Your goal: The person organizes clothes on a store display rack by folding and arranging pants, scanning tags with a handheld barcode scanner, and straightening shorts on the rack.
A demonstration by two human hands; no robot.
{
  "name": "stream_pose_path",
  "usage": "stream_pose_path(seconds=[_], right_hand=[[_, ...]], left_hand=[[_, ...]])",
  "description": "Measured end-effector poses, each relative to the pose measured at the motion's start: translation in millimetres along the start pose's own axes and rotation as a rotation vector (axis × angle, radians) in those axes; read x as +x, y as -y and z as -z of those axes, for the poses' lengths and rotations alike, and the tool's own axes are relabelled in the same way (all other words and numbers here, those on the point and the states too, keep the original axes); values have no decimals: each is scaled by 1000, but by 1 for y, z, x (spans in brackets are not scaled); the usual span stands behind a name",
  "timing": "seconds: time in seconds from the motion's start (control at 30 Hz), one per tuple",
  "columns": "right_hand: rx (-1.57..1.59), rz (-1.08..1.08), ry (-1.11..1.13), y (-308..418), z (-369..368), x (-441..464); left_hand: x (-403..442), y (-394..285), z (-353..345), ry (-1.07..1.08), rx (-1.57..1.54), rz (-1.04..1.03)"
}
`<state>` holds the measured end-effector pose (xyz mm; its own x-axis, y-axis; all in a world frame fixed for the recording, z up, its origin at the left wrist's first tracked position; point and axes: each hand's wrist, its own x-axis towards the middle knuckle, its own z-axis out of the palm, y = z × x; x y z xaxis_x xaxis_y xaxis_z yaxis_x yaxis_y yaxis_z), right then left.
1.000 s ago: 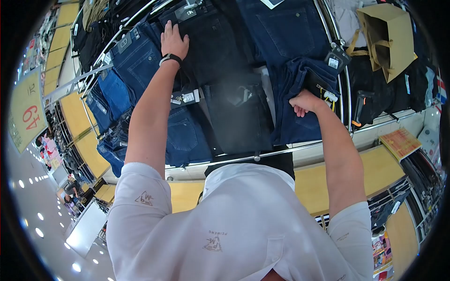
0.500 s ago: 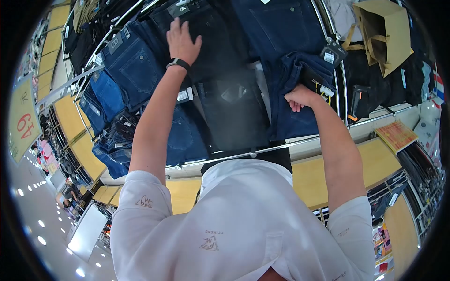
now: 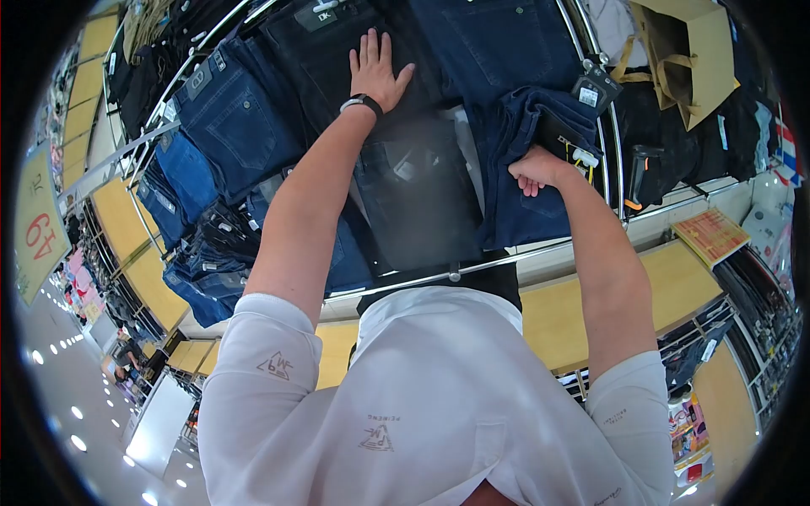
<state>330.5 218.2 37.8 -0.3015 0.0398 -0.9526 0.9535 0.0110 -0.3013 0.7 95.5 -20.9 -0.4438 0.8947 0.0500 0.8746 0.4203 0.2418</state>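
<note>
With fingers spread, my left hand (image 3: pixel 378 78) lies flat on folded black jeans (image 3: pixel 295 59) near the top of the rack; a dark band circles its wrist. My right hand (image 3: pixel 538 169) is closed, its fingers curled on the edge of folded dark blue jeans (image 3: pixel 523 215) with a bunched upper part. A black tag (image 3: pixel 596 89) hangs by these jeans, and a white clip shows beside the hand. Between my hands lies another pair of dark jeans (image 3: pixel 418 202), partly blurred.
A chrome rail (image 3: pixel 456 277) runs along the near edge of the display. More blue jeans (image 3: pixel 240 114) are stacked at left. A paper bag (image 3: pixel 709 67) stands at upper right, and a yellow price sign (image 3: pixel 40 228) hangs at far left.
My left hand has moved right and slightly down across the black jeans. My right hand stays at the blue jeans. The view has shifted slightly.
</note>
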Motion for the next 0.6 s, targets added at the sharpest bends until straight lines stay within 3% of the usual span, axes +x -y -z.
stream_pose_path(seconds=[0.6], right_hand=[[-14, -16, -9, 4, -2, -3]], left_hand=[[-13, -47, -7, -29, 27, -54]])
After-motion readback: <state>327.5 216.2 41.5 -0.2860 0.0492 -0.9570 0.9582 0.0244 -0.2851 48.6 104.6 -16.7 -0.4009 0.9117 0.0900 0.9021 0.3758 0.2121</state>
